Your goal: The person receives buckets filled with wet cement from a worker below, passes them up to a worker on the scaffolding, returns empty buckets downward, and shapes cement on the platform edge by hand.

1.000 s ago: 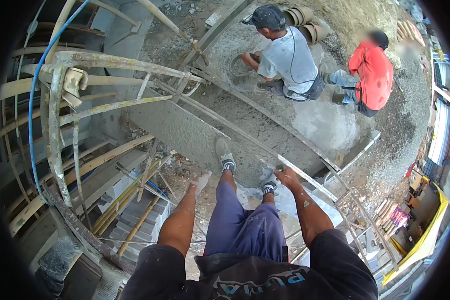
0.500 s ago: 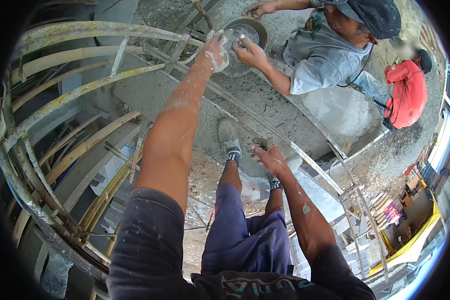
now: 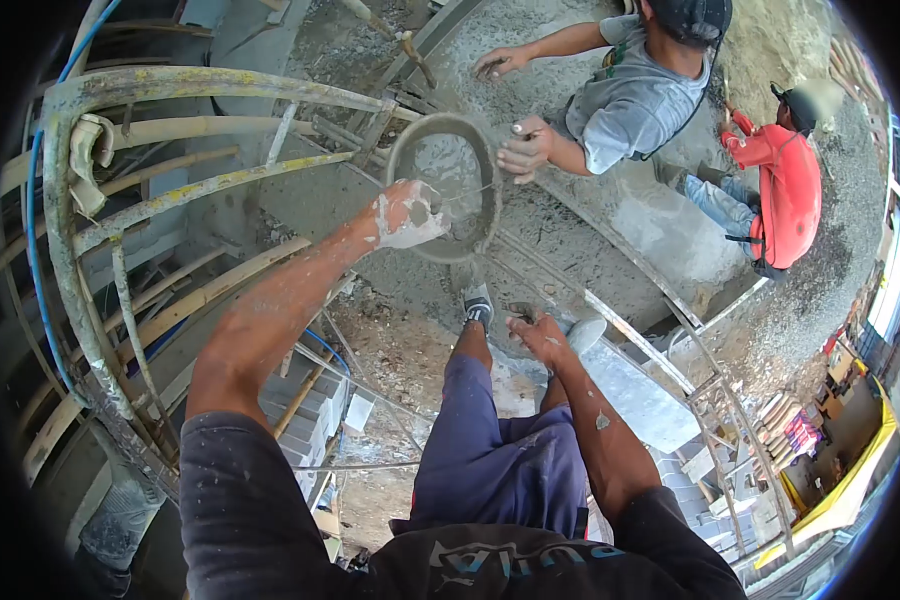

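Observation:
A round bucket [image 3: 399, 150] of wet grey mortar hangs in front of me, its mouth facing up. My left hand [image 3: 410, 215], coated in grey mortar, is closed at the near side of the bucket, on its thin wire handle [image 3: 475, 190]. My right hand [image 3: 538, 335] is lower and to the right, apart from the bucket, with fingers loosely bent and nothing visible in them. Close to the bucket's right rim is a co-worker's hand [image 3: 530, 150], fingers apart. That co-worker's other hand [image 3: 502, 62] is stretched out above the wet floor.
Paint-spotted scaffold bars [image 3: 210, 85] and bamboo poles [image 3: 210, 280] fill the left. Metal rails [image 3: 620, 325] run diagonally on my right. A person in a red shirt [image 3: 790, 190] bends at the far right. Below my feet are grey blocks [image 3: 315, 430] and rubble.
The bucket has come from the co-worker's side toward me, with my left hand drawn back on it. The co-worker's hands are now off it. My right hand has barely moved.

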The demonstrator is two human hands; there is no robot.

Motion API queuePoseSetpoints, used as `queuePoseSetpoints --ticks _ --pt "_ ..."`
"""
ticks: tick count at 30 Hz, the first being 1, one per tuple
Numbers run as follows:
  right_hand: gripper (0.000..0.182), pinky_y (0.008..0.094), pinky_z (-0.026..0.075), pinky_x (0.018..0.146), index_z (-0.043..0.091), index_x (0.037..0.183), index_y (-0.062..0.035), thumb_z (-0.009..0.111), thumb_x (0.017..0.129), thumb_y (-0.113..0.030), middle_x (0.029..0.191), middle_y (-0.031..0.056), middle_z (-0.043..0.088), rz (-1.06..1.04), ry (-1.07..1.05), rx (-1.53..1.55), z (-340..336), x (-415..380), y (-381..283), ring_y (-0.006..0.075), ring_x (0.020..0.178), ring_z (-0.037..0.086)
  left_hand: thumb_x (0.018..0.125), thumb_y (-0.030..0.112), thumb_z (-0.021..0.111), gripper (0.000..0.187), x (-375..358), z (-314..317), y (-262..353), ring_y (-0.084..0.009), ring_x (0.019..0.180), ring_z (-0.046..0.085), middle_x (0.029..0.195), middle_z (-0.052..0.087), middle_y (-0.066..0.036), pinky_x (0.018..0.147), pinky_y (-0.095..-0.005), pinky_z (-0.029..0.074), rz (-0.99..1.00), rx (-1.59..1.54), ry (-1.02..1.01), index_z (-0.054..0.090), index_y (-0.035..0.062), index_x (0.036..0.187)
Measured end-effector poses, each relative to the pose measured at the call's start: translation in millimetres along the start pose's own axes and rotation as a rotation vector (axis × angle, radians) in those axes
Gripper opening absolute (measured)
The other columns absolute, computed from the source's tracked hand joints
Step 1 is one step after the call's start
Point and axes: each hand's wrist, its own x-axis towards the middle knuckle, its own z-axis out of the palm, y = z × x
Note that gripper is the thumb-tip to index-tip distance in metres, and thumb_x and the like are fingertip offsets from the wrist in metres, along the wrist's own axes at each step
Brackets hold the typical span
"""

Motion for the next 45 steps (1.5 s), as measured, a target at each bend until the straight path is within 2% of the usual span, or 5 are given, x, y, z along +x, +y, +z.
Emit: queuePoseSetpoints --ticks 14,27,35,39,45 --pt "0.062 0.0533 0.034 0.105 0.045 0.132 -0.0099 0.074 0.08 -0.028 0.134 0.0091 0.049 -0.057 -0.902 0.97 65 -158 -47 0.0298 0.126 0.045 0.086 0.017 0.055 0.023 -401 -206 314 -0.0053 0.047 0.02 0.057 0.022 0.008 0.048 -0.025 0.023 -0.154 -1.384 0.641 0.037 0.0143 0.072" --pt "0.106 0.0527 0.029 0.108 0.02 0.145 0.0015 0.081 0.07 -0.042 0.142 0.0202 0.038 -0.709 -1.431 0.513 135 -458 -312 0.038 0.133 0.034 0.089 0.005 0.053 0.005 -739 -391 472 -0.012 0.064 0.027 0.079 0.039 -0.001 0.058 -0.0275 0.027 0.141 -0.776 1.407 0.052 0.001 0.085" --pt "0.086 0.049 0.045 0.094 0.033 0.144 -0.006 0.075 0.077 -0.041 0.131 0.0171 0.053 -0.856 -1.055 0.101 34 -398 -286 0.0288 0.12 0.052 0.092 0.015 0.053 0.027 -735 -344 575 -0.0191 0.099 0.041 0.112 0.047 -0.01 0.083 -0.0346 0.036 -0.115 0.528 1.735 0.05 -0.0023 0.112" --pt "0.054 0.0488 0.047 0.089 0.049 0.125 -0.003 0.062 0.083 -0.035 0.119 0.0212 0.057 -0.431 0.532 -0.373 -81 -234 -61 0.0357 0.112 0.057 0.094 0.02 0.053 0.04 -647 -254 589 -0.0227 0.116 0.049 0.129 0.051 -0.015 0.096 -0.0381 0.04 0.02 0.739 1.41 0.049 -0.0039 0.126" --pt "0.029 0.0483 0.049 0.079 0.064 0.073 0.005 0.055 0.073 -0.023 0.089 0.0301 0.063 -0.022 0.824 -0.308 -261 -305 300 0.0457 0.087 0.061 0.083 0.023 0.068 0.042 -471 -73 451 -0.0282 0.097 0.063 0.104 0.065 -0.018 0.085 -0.0354 0.047 -0.256 -0.1 0.713 0.059 -0.0022 0.115"
